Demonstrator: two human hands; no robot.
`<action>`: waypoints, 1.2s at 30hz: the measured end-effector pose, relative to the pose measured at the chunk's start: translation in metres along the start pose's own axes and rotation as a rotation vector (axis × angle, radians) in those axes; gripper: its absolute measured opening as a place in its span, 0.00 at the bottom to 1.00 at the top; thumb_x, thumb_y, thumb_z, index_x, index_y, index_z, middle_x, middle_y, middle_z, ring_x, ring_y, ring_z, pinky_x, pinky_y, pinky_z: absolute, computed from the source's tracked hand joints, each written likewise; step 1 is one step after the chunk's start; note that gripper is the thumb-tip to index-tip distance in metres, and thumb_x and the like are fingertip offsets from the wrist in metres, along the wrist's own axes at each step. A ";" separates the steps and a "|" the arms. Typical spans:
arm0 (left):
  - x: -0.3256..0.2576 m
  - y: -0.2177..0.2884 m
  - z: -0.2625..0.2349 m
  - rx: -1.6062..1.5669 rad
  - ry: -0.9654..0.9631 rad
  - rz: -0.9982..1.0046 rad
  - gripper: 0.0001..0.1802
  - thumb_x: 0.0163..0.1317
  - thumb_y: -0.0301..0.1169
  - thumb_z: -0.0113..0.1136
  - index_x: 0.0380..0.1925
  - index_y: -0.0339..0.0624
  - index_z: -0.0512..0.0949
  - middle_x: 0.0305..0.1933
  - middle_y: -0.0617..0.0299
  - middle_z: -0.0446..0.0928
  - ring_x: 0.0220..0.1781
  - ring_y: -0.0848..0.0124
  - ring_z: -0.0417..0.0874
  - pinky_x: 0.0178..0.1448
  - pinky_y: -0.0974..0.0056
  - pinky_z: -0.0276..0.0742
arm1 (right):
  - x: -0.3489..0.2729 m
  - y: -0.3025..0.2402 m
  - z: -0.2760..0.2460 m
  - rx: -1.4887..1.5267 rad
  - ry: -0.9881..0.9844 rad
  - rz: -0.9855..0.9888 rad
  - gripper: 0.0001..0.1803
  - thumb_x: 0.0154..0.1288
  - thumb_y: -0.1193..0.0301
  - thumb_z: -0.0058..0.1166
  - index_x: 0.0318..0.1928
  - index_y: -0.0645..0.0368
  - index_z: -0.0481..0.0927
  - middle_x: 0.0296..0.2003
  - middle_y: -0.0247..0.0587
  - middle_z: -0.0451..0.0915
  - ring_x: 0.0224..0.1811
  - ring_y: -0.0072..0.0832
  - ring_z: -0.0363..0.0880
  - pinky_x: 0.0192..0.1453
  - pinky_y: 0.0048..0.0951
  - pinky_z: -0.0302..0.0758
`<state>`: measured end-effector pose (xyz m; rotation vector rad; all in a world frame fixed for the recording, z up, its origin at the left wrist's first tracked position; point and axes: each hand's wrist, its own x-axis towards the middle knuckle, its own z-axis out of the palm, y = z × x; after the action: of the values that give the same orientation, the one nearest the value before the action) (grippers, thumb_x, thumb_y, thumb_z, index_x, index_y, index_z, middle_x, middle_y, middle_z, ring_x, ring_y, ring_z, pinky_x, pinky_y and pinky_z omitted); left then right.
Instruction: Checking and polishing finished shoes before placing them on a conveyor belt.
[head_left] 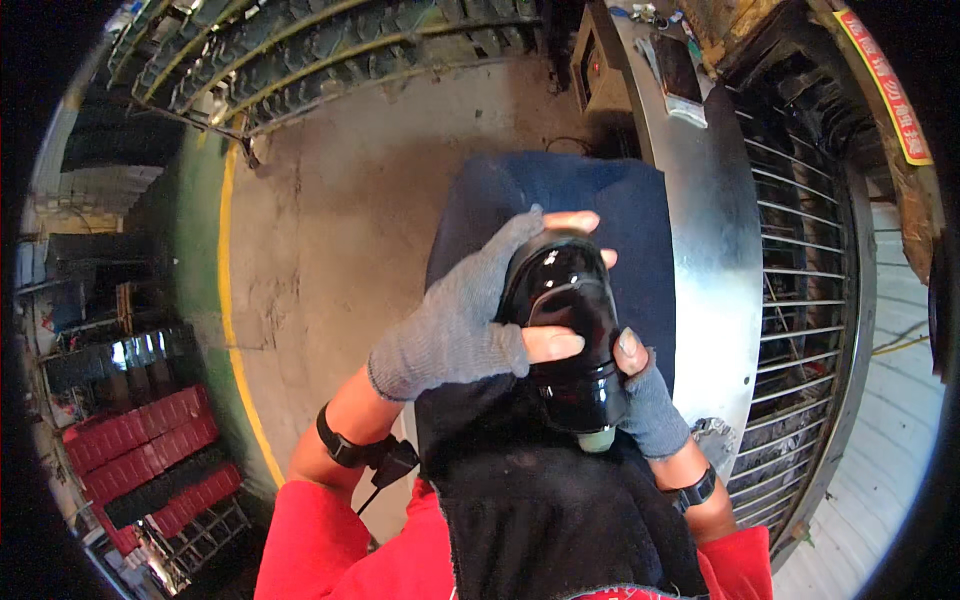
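Black piece (583, 302) — cloth (640, 225) beneath; stained floor (335, 180)

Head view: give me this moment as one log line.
Left hand: holding shiny black piece | right hand: at its right side | gloves: grey, fingerless | right of piece: metal surface

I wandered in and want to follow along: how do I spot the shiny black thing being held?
Find the dark blue cloth near the centre. Over it, the left hand grips, and the right hand touches, a glossy black piece. Unlike the dull cloth and gray gloves, it gleams, with a pale greenish tip at its lower end.
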<state>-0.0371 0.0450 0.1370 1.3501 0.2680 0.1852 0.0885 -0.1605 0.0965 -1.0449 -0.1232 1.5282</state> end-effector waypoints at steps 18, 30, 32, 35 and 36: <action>-0.012 -0.030 -0.019 -0.246 -0.411 0.292 0.64 0.54 0.57 0.80 0.83 0.40 0.56 0.82 0.38 0.61 0.83 0.51 0.64 0.86 0.52 0.49 | -0.050 -0.092 -0.045 -0.343 0.236 -0.278 0.43 0.62 0.47 0.70 0.64 0.70 0.78 0.53 0.46 0.86 0.55 0.32 0.85 0.63 0.30 0.80; 0.043 -0.061 0.062 -0.019 0.198 0.121 0.38 0.78 0.58 0.53 0.73 0.38 0.67 0.64 0.61 0.74 0.65 0.70 0.73 0.73 0.61 0.66 | -0.010 -0.113 -0.041 -1.171 -0.009 -0.420 0.42 0.43 0.58 0.86 0.59 0.58 0.82 0.51 0.41 0.84 0.58 0.35 0.84 0.66 0.36 0.76; 0.044 -0.070 0.062 0.026 0.277 0.152 0.33 0.77 0.59 0.52 0.61 0.37 0.73 0.54 0.58 0.77 0.54 0.68 0.78 0.62 0.60 0.75 | -0.009 -0.113 -0.033 -1.215 0.012 -0.387 0.44 0.41 0.53 0.85 0.59 0.60 0.81 0.49 0.46 0.85 0.55 0.38 0.86 0.63 0.38 0.78; 0.039 -0.066 0.062 0.182 0.258 0.158 0.33 0.76 0.58 0.53 0.61 0.36 0.74 0.52 0.55 0.78 0.54 0.65 0.79 0.62 0.59 0.75 | -0.011 -0.100 -0.031 -1.308 0.092 -0.520 0.44 0.41 0.53 0.85 0.58 0.60 0.81 0.48 0.48 0.85 0.53 0.40 0.87 0.60 0.37 0.80; 0.038 -0.067 0.061 0.187 0.252 0.152 0.33 0.76 0.58 0.53 0.61 0.36 0.74 0.52 0.55 0.78 0.54 0.65 0.79 0.62 0.59 0.75 | -0.008 -0.093 -0.035 -1.354 0.118 -0.649 0.44 0.41 0.53 0.85 0.57 0.60 0.82 0.46 0.49 0.86 0.50 0.43 0.88 0.57 0.38 0.81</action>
<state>0.0162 -0.0154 0.0805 1.5349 0.4021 0.4693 0.1792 -0.1577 0.1369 -1.8506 -1.4062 0.6386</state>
